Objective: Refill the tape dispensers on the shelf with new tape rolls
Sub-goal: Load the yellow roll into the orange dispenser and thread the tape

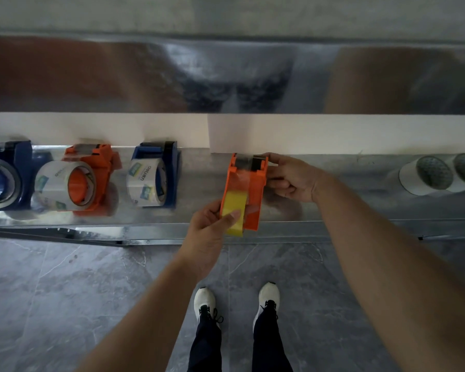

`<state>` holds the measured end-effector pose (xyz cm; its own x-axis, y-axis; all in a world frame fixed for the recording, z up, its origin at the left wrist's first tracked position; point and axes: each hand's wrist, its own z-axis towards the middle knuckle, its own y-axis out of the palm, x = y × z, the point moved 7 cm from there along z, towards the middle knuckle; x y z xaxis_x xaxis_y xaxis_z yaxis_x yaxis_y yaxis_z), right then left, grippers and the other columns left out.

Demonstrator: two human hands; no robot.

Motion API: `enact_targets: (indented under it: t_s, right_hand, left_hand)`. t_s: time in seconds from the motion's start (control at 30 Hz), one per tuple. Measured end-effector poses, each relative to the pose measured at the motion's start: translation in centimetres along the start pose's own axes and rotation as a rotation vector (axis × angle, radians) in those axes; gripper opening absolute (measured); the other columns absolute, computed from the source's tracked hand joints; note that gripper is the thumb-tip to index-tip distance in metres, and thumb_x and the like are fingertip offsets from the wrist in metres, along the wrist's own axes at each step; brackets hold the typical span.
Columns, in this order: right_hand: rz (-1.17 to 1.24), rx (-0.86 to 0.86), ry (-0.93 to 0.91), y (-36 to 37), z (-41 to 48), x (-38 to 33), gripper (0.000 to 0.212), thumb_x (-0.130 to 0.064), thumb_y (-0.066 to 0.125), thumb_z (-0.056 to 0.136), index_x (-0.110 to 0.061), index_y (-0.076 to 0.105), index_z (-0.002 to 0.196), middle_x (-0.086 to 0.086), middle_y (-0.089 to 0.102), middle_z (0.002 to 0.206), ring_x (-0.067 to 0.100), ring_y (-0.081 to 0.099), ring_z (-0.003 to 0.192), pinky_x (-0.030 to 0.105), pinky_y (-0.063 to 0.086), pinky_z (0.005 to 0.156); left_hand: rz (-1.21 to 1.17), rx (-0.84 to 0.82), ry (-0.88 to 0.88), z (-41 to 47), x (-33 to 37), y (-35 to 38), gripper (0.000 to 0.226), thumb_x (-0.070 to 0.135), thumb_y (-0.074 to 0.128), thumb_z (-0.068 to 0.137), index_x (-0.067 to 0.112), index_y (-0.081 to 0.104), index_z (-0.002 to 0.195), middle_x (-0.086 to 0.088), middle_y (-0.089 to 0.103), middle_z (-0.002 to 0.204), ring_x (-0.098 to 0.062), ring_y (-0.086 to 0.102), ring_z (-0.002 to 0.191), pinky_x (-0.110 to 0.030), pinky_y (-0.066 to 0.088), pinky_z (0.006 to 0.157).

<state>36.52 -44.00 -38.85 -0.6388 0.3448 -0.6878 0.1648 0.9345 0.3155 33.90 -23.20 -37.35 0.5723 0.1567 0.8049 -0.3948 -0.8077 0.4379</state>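
An orange tape dispenser stands on the metal shelf in the middle. A yellow tape roll sits in its near end. My left hand grips that roll, thumb across its face. My right hand holds the dispenser's right side near the cutter end. Clear tape runs from the roll up to the cutter. To the left stand a blue dispenser, an orange dispenser and another blue dispenser, each carrying a clear tape roll.
Two white tape rolls lie on the shelf at the far right. A white wall strip runs behind the shelf, with a shiny metal panel above. Below the shelf edge lies grey tiled floor with my two white shoes.
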Motion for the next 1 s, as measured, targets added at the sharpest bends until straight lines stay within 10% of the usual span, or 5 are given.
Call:
enact_targets:
  t_s: [0.17,0.5,0.8,1.0]
  right_hand:
    - [-0.051,0.02,-0.025,0.4,-0.5,-0.9,0.028,-0.001,0.048,0.099,-0.008,0.063,0.122,0.001,0.059,0.065,0.01,0.042,0.048,0.02,0.025,0.038]
    - [-0.203,0.272,-0.022,0.6,0.2,-1.6,0.024,-0.011,0.05,0.095,-0.017,0.07,0.084,0.002,0.062,0.069,0.012,0.044,0.054,0.021,0.027,0.043]
    - [-0.527,0.505,-0.105,0.2,-0.6,-2.2,0.015,-0.018,0.064,0.093,-0.016,0.078,0.098,0.005,0.075,0.079,0.021,0.07,0.075,0.03,0.058,0.067]
    - [-0.625,0.711,-0.287,-0.2,-2.6,-3.2,0.019,-0.028,0.066,0.093,-0.023,0.078,0.107,-0.009,0.074,0.099,0.007,0.065,0.092,0.025,0.05,0.076]
  left_hand:
    - [0.043,0.144,0.017,0.5,-0.1,1.3,0.022,0.008,0.061,0.103,0.007,0.074,0.121,-0.012,0.079,0.121,-0.026,0.074,0.118,-0.036,0.055,0.1]
    - [0.104,0.33,-0.038,2.2,0.7,2.5,0.02,0.016,0.062,0.107,0.008,0.077,0.115,-0.011,0.081,0.111,-0.029,0.076,0.11,-0.038,0.063,0.091]
    - [0.154,0.427,-0.101,2.8,1.0,2.7,0.018,0.021,0.064,0.106,0.009,0.078,0.108,-0.019,0.079,0.105,-0.036,0.077,0.099,-0.055,0.064,0.091]
    - [0.198,0.454,-0.138,3.3,1.7,2.9,0.019,0.026,0.063,0.107,0.012,0.076,0.109,-0.01,0.082,0.1,-0.028,0.08,0.093,-0.043,0.067,0.076]
